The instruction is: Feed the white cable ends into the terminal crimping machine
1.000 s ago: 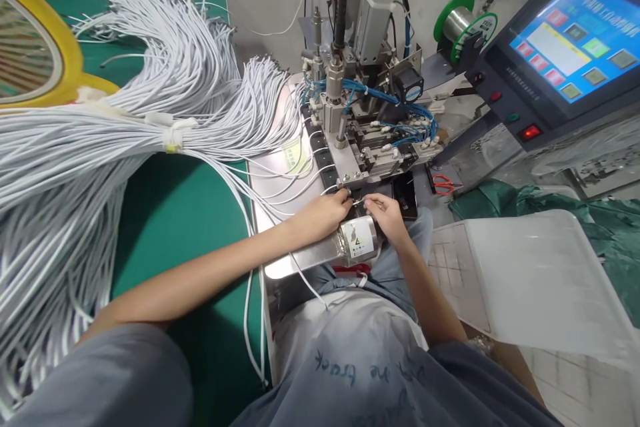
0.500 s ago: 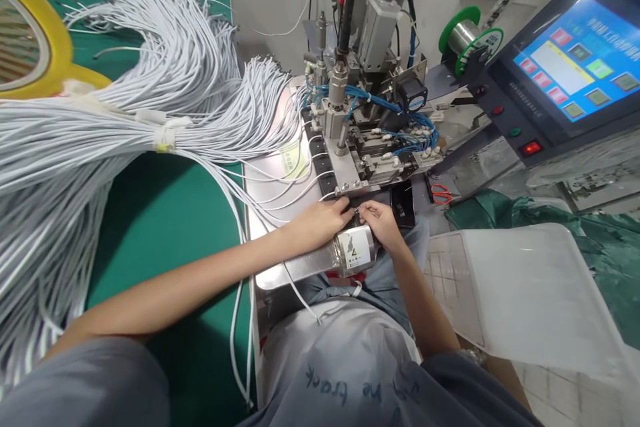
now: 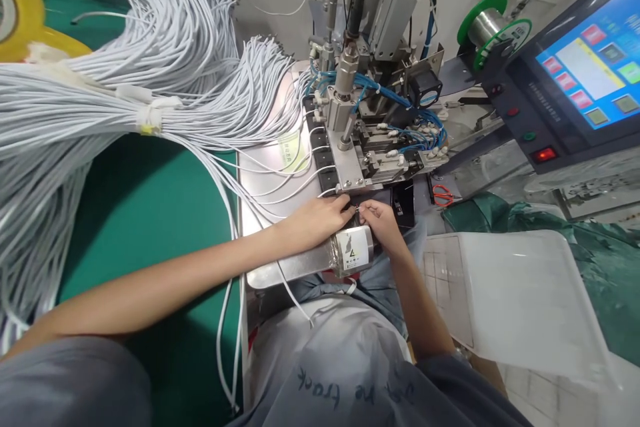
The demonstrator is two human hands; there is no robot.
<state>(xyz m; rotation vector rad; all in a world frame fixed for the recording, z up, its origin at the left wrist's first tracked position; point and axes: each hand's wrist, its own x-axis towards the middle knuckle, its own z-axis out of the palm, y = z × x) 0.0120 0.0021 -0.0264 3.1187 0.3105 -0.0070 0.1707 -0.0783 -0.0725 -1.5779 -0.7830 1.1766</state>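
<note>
My left hand (image 3: 336,212) lies at the front corner of the metal machine (image 3: 345,140), its fingers bent and closed round a white cable that is mostly hidden under the hand. Close against it, my right hand (image 3: 379,219) pinches at a tiny pale tip between the two hands, too small to make out. Just below the fingers is a clear-wrapped box (image 3: 354,248) with a white label. Several white cables (image 3: 273,200) run from the big bundle (image 3: 200,127) to the black clamp row (image 3: 321,153); one loose cable end (image 3: 295,293) hangs below my left forearm.
A solder wire spool (image 3: 490,25) and a blue touch screen (image 3: 595,67) stand at the right. Red-handled scissors (image 3: 442,195) lie beside the machine. A translucent plastic bin (image 3: 530,293) is by my right arm. A yellow racket-like object (image 3: 30,20) lies on the green table (image 3: 135,213).
The camera view has shifted slightly, moving the screen and spool rightward and the cable bundle leftward and up. Both hands stay together at the same spot, with only slight finger movement.
</note>
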